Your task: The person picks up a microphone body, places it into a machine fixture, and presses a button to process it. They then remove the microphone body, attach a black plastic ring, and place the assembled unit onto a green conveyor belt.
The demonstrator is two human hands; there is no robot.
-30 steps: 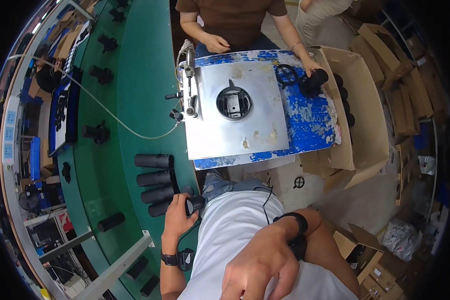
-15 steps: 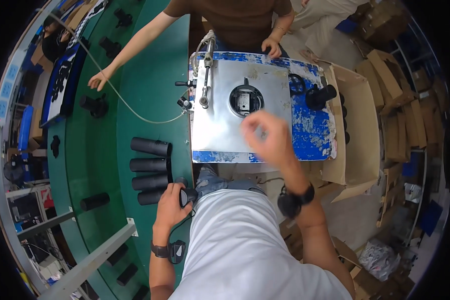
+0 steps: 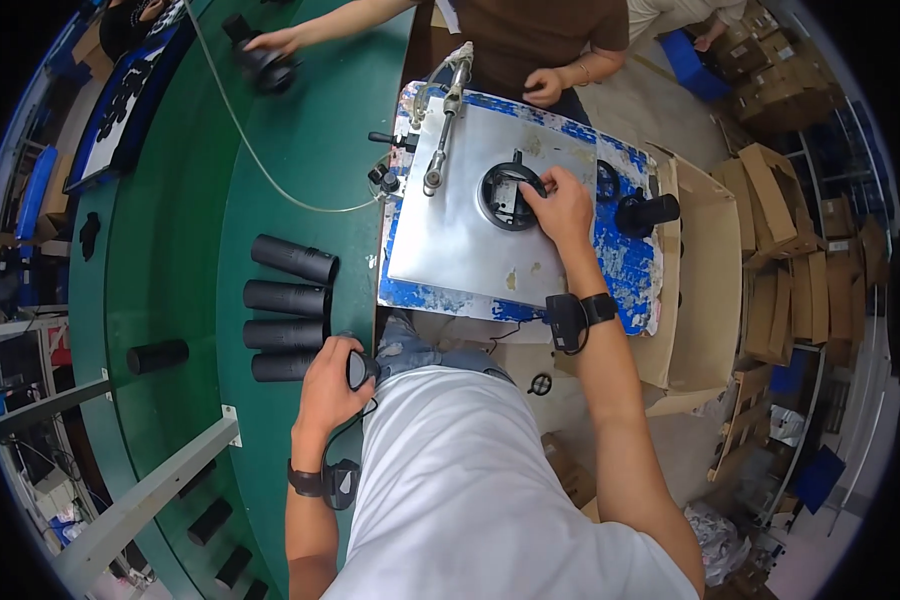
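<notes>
Black ring (image 3: 486, 205) with a short handle on its far side: sits on a bare metal plate (image 3: 440, 245), right of the plate's middle. Right hand (image 3: 567, 212) at its right rim, thumb reaching over the edge toward the opening, fingers bent beside it. Contact looks likely; whether the fingers actually pinch the rim, cannot tell.

Left hand (image 3: 330, 385) low, at the near edge of a green table (image 3: 270, 190). Fingers curled around a black rounded part (image 3: 361, 371) with a greyish face; grip closed on it. Just beyond that hand, four black tubes (image 3: 285, 297) lie side by side in a row, ends toward the plate.

Metal plate rests on a worn blue board (image 3: 450, 298), paint flaking. Metal cylinder fixture (image 3: 450, 115) stands at the plate's left, over its surface. Thin pale hose (image 3: 255, 150) loops across the green table toward it.

Right part of the board: a second ring (image 3: 608, 182), near it a black flanged tube (image 3: 650, 212). Open cardboard box (image 3: 710, 310) just beside the board. Small black wheel-like piece (image 3: 540, 384) on the floor.

Co-worker opposite, brown shirt (image 3: 530, 40): one hand (image 3: 272, 42) at a dark flanged piece (image 3: 270, 72) on the green table, blurred; other hand (image 3: 543, 88) near the board's far edge.
</notes>
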